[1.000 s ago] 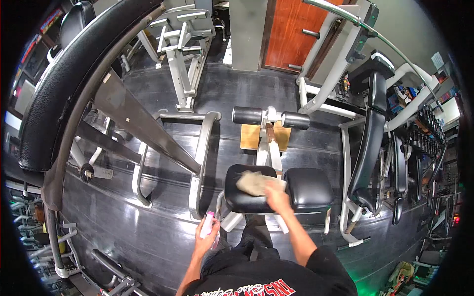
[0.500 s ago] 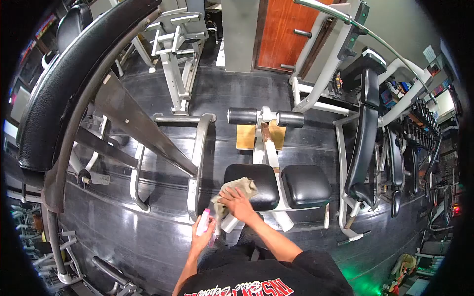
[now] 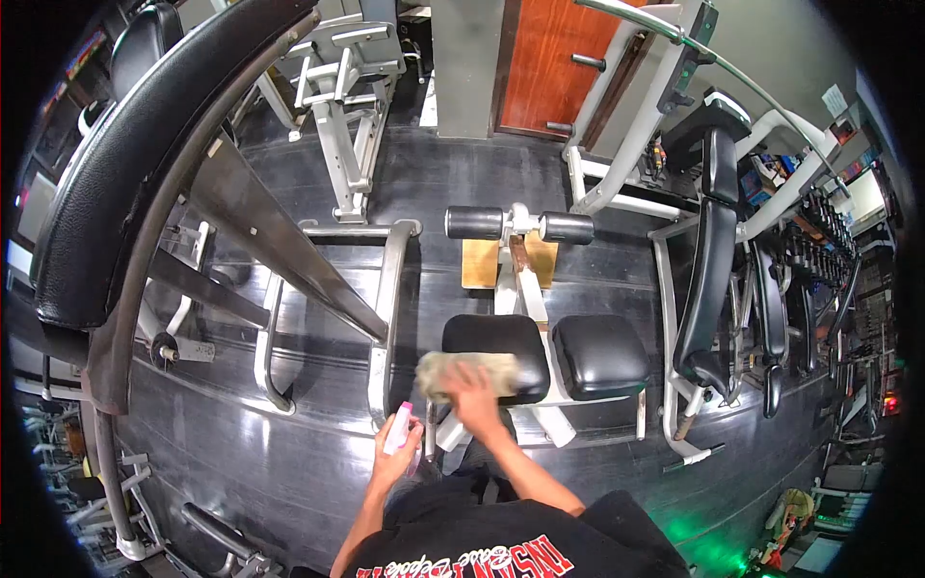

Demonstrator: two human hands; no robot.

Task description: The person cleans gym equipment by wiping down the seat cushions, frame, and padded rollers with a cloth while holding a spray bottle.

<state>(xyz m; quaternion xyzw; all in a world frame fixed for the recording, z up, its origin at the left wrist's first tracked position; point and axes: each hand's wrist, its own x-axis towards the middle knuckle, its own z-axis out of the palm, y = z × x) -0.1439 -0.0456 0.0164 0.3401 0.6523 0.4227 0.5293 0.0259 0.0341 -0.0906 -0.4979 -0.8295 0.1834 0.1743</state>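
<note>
My right hand (image 3: 473, 403) presses a beige cloth (image 3: 499, 369) against the left black seat pad (image 3: 489, 333); hand and cloth are a little blurred. The cloth spreads over the pad's near left part and past its left edge. Low and to the left, my left hand (image 3: 389, 462) is wrapped round a spray bottle (image 3: 398, 431) with a pink top and pale upper part. Its lower part is mostly hidden by the fingers. A matching right seat pad (image 3: 602, 356) sits beside the first on the same white frame.
Beyond the pads stand black foam rollers (image 3: 472, 223) on a white post. A large machine with a curved black pad (image 3: 96, 193) rises at the left. To the right is an upright black bench (image 3: 708, 279), with a dumbbell rack (image 3: 824, 241) behind it.
My right hand has shifted slightly right, and the cloth now lies wider and flatter across the pad. My left hand and the bottle have barely moved.
</note>
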